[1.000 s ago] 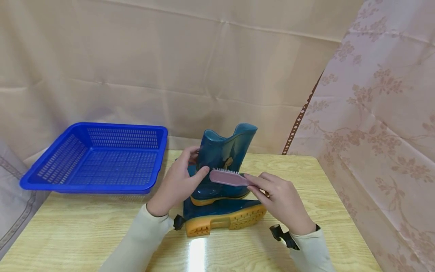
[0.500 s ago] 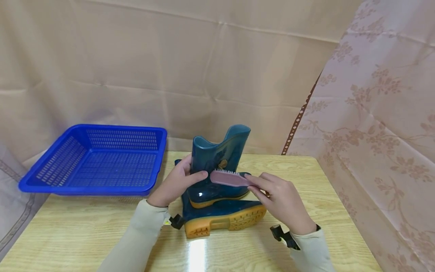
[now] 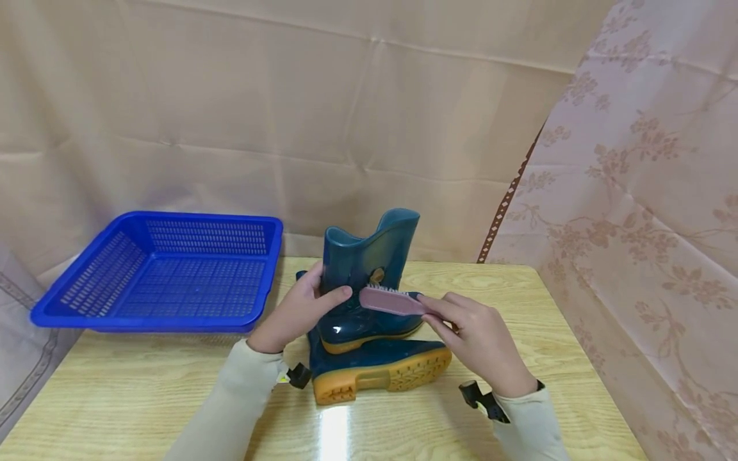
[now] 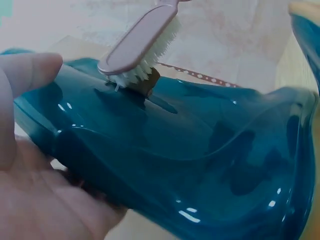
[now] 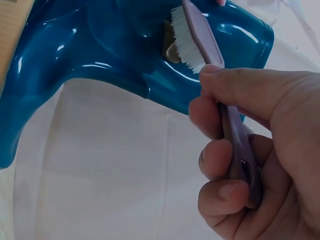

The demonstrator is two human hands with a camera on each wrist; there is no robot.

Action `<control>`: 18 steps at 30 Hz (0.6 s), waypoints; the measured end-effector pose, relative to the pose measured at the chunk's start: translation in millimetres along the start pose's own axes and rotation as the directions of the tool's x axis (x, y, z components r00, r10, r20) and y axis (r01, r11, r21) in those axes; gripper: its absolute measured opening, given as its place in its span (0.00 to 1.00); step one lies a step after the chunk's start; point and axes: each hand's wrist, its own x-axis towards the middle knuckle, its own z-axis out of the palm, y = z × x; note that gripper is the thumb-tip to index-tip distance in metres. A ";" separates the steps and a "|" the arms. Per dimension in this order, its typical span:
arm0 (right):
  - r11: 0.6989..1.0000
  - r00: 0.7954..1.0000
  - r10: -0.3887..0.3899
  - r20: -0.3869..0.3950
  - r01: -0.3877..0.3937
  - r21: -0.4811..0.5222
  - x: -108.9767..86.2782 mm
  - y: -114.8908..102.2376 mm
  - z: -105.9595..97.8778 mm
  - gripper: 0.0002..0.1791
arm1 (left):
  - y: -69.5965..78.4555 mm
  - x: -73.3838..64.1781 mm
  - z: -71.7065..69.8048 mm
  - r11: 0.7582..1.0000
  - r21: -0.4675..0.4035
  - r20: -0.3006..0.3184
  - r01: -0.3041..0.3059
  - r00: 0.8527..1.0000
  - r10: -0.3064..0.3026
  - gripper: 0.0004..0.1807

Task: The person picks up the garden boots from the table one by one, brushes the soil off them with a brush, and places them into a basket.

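Note:
A teal rubber boot [image 3: 353, 266] with a yellow sole stands tilted, its open top facing up. My left hand [image 3: 298, 310] grips its shaft from the left, thumb on the near side. In my right hand [image 3: 477, 333] is the handle of a pink brush [image 3: 389, 300] with white bristles. A brown patch [image 5: 172, 47] marks the boot's shaft, and the bristles lie right against it in both wrist views. In front, a second boot [image 3: 383, 372] lies on its side, its yellow tread facing me.
At the left, a blue plastic basket [image 3: 173, 323] with slotted walls stands on the wooden table [image 3: 144, 403]. A beige curtain [image 3: 230, 115] hangs behind the table, and a pink flowered cloth [image 3: 651, 211] hangs along the right side.
The gripped boot and my left hand have shifted slightly left. The brush has moved a little to the right over the last half second. The lying boot has stayed in place.

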 end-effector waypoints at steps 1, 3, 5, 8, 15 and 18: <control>1.000 1.000 0.014 0.006 -0.014 -0.006 -0.3 0.2 -0.3 0.17 | 0.9 -0.1 0.7 0.999 0.052 -0.022 -0.013 1.000 0.015 0.31; 0.999 0.999 0.039 0.016 -0.038 -0.018 -0.6 0.5 -0.8 0.16 | 3.9 -1.3 1.7 0.983 0.180 -0.071 -0.024 0.997 0.037 0.29; 0.998 0.998 0.051 0.020 -0.051 -0.025 -0.7 0.7 -1.4 0.16 | 8.0 -3.3 2.5 0.958 0.286 -0.116 0.000 0.993 0.034 0.27; 0.999 0.999 0.039 0.015 -0.039 -0.027 0.3 0.2 -1.2 0.17 | 16.1 -6.4 4.2 0.932 0.359 -0.166 0.059 0.986 0.001 0.26; 0.999 0.999 -0.026 -0.030 0.026 0.021 1.5 -3.8 1.5 0.21 | 29.4 -8.8 10.1 0.937 0.331 -0.231 0.114 0.972 -0.037 0.28; 0.999 0.999 -0.019 -0.045 0.020 0.029 1.7 -5.3 2.6 0.21 | 31.5 -9.9 11.5 0.938 0.329 -0.243 0.107 0.970 -0.026 0.28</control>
